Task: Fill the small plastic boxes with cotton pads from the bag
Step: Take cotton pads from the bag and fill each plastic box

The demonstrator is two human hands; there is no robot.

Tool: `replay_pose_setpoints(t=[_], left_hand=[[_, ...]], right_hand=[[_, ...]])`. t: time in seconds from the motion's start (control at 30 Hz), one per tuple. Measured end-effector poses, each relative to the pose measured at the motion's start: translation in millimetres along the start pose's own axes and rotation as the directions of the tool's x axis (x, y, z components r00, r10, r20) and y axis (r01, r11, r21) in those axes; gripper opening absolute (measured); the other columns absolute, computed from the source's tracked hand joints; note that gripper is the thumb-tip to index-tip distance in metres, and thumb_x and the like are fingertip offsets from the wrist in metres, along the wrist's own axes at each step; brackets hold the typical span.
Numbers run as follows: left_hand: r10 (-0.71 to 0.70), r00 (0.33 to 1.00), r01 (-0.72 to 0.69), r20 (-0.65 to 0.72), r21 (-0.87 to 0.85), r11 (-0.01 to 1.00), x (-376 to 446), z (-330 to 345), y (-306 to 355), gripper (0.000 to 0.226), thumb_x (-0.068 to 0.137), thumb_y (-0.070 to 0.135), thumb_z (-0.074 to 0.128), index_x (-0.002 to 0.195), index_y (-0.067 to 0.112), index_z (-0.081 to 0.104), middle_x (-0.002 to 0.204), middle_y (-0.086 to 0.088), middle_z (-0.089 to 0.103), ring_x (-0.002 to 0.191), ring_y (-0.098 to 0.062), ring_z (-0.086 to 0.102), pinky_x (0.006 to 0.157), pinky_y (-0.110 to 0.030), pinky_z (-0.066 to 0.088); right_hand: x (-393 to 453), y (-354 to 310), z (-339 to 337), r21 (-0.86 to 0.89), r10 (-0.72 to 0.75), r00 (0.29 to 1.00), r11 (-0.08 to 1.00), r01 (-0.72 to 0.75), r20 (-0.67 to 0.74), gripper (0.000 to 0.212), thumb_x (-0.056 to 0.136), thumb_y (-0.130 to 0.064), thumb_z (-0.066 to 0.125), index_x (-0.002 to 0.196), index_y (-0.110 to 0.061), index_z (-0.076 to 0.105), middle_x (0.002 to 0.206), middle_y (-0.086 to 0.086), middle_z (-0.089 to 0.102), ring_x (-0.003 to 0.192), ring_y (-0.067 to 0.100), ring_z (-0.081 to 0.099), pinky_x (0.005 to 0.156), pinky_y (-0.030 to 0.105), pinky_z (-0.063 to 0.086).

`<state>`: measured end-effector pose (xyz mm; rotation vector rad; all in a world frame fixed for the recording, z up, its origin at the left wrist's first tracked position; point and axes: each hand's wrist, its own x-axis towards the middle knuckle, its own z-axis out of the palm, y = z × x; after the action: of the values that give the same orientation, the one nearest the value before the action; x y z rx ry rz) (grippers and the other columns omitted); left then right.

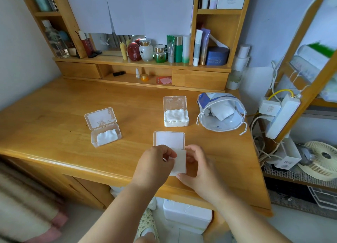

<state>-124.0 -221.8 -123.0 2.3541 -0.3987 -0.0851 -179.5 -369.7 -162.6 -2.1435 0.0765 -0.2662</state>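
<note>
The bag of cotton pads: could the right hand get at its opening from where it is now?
Probably yes, once freed. The bag lies on its side on the desk, mouth facing the person, with nothing between it and the right hand. But that hand, with the left hand, holds a cotton pad.

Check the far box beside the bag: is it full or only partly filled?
Full. The far box has its lid raised, and white cotton pads are heaped to its rim, unlike the left box, which holds a low layer.
</note>
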Motion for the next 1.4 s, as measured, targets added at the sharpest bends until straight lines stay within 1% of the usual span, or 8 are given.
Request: replay_pose_setpoints(t=[0.23,0.43,0.6,0.9,1.1,1.23,1.3,1.4], left_hand=[[0.045,0.999,-0.046,0.012,0.121,0.992,3.7,0.5,-0.1,0.017,0.085,0.014,0.057,0.095,0.023,0.068,0.079,0.012,0.060,0.064,-0.002,0.053,0.050,-0.008,0.035],[0.043,0.998,-0.051,0.040,0.208,0.977,6.0,0.3,2.4,0.022,0.082,0.009,0.054,0.096,0.020,0.067,0.076,0.009,0.057,0.068,-0.010,0.053,0.049,-0.012,0.032],[0.044,0.987,-0.075,0.155,0.201,0.977,12.7,-4.2,3.6,0.024,0.084,0.009,0.051,0.096,0.023,0.066,0.068,0.014,0.048,0.062,-0.004,0.047,0.047,-0.012,0.030],[0.074,0.967,-0.119,0.242,0.177,0.977,17.2,-8.7,1.7,0.021,0.086,0.011,0.054,0.096,0.024,0.066,0.068,0.016,0.047,0.059,0.000,0.045,0.049,-0.012,0.029],[0.217,0.965,-0.245,0.148,0.206,0.947,10.9,-9.8,-5.4,0.014,0.080,0.012,0.067,0.092,0.019,0.066,0.095,0.007,0.042,0.068,-0.013,0.052,0.060,-0.021,0.040],[0.613,0.789,-0.589,0.050,0.346,0.730,-3.7,-10.3,-13.9,0.016,0.071,-0.003,0.070,0.077,0.012,0.070,0.084,-0.002,0.059,0.077,-0.023,0.059,0.067,-0.032,0.047],[0.703,0.707,-0.678,0.082,0.364,0.639,-11.6,-9.5,-17.3,0.015,0.074,-0.001,0.064,0.078,0.012,0.070,0.084,-0.002,0.064,0.085,-0.023,0.062,0.078,-0.032,0.048],[0.737,0.666,-0.720,0.116,0.360,0.593,-20.8,-7.0,-19.7,0.016,0.075,0.000,0.064,0.085,0.011,0.072,0.085,-0.002,0.066,0.087,-0.023,0.064,0.085,-0.032,0.048]], right_hand=[[-1.5,2.0,-1.2,-0.086,-0.017,1.000,0.996,0.018,0.003,0.042,0.068,-0.029,0.078,0.100,-0.033,0.051,0.090,-0.026,0.054,0.099,-0.013,0.046,0.071,0.004,0.041],[2.7,1.8,-2.9,-0.140,-0.015,0.999,0.990,0.021,0.045,0.042,0.067,-0.036,0.076,0.103,-0.033,0.055,0.098,-0.017,0.059,0.099,0.011,0.053,0.085,0.035,0.049],[5.2,1.2,-6.3,-0.300,-0.093,0.991,0.946,0.118,0.095,0.052,0.069,-0.045,0.068,0.116,-0.036,0.050,0.104,-0.020,0.056,0.100,0.015,0.050,0.087,0.030,0.043],[15.2,-5.1,-18.4,-0.647,-0.315,0.913,0.645,0.407,0.260,0.040,0.075,-0.056,0.050,0.097,-0.025,0.062,0.099,-0.007,0.058,0.090,0.017,0.056,0.087,0.033,0.041],[20.7,-1.3,-18.4,-0.730,-0.503,0.823,0.453,0.512,0.265,0.036,0.076,-0.053,0.054,0.077,-0.017,0.064,0.095,0.001,0.057,0.078,0.023,0.054,0.078,0.035,0.037],[23.6,1.9,-16.9,-0.710,-0.545,0.796,0.448,0.543,0.264,0.036,0.077,-0.053,0.057,0.078,-0.018,0.068,0.088,-0.005,0.062,0.077,0.020,0.054,0.076,0.032,0.037],[24.9,2.2,-16.9,-0.700,-0.544,0.798,0.464,0.543,0.258,0.036,0.077,-0.053,0.057,0.079,-0.019,0.069,0.088,-0.006,0.062,0.078,0.018,0.055,0.075,0.031,0.038],[25.0,3.2,-16.9,-0.706,-0.575,0.780,0.445,0.551,0.247,0.036,0.077,-0.052,0.058,0.075,-0.018,0.066,0.085,-0.005,0.060,0.076,0.019,0.054,0.073,0.031,0.037]])
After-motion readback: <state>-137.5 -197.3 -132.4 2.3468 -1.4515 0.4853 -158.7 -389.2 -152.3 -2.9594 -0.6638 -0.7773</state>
